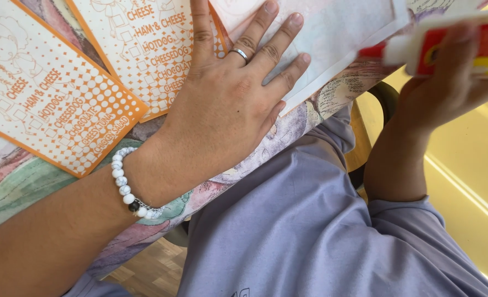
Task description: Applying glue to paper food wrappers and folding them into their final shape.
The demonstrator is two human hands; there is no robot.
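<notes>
My left hand (227, 93) lies flat with spread fingers on the table, pressing on a white paper sheet (337, 38) and the edge of an orange-and-white printed paper bag (150, 49). It wears a ring and a white bead bracelet. My right hand (447, 82) is raised off the table edge at the upper right, closed around a blurred red, white and yellow packet (464, 44).
Another orange-and-white paper bag (46, 104) lies at the left on a table with a colourful drawn covering (13, 192). My lilac shirt fills the lower middle. A wooden chair edge (359, 143) and yellowish floor show at the right.
</notes>
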